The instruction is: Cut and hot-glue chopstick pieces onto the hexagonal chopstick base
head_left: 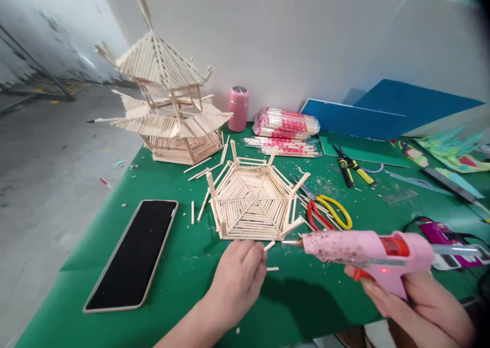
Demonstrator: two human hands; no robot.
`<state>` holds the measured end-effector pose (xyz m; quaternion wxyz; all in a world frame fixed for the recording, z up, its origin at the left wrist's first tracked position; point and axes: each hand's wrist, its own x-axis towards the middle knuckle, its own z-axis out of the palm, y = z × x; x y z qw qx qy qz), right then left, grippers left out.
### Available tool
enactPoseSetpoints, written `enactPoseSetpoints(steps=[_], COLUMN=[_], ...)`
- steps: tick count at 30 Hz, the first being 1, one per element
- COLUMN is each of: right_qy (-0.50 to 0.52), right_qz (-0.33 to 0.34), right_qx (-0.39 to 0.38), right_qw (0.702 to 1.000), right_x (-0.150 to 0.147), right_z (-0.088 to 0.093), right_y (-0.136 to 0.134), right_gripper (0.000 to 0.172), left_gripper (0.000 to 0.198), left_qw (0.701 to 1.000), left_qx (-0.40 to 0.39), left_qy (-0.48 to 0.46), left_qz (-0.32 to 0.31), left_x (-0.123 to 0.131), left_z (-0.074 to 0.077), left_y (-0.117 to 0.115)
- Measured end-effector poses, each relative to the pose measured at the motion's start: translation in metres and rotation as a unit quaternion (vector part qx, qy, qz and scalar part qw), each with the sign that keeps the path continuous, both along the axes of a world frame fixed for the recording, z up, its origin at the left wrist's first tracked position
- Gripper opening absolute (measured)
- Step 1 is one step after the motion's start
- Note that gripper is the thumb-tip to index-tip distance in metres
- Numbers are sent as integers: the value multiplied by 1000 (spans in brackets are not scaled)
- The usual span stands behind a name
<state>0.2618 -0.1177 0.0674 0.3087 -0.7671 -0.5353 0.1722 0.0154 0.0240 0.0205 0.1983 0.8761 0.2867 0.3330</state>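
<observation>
My left hand [239, 271] pinches a short wooden stick [270, 246] between thumb and fingers, just in front of a hexagonal stick base [254, 200] with upright posts at its corners. In my right hand [413, 297] is a pink hot glue gun [356, 248], its small red light lit and a finger at the orange trigger. The metal nozzle points left, close to the stick's end; whether they touch I cannot tell. Another short stick [272, 269] lies on the green table near my left hand.
A tall stick pagoda model [168, 93] stands at the back left. Near it are a pink flask [238, 108] and bagged sticks [285, 126]. A phone [132, 256] lies on the left. Red-and-yellow scissors [329, 213], pliers [352, 169] and blue boards [356, 118] are to the right.
</observation>
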Motion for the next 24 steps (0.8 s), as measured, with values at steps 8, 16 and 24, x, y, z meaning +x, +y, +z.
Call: enactPoseSetpoints(steps=[8, 16, 24], right_qy=[-23, -8, -58], right_qz=[71, 73, 81], right_qx=[-71, -80, -55], right_qw=[995, 994, 993], right_x=[12, 11, 8], right_z=[2, 0, 9], right_y=[-3, -5, 4], right_gripper=[32, 33, 26], left_gripper=[16, 15, 14], left_qw=[1000, 1000, 1000], left_qx=[-3, 3, 6], left_qy=[-5, -8, -11], left_qz=[-4, 0, -1], left_x=[1, 2, 2], left_z=[-3, -2, -2], left_y=[-1, -1, -2])
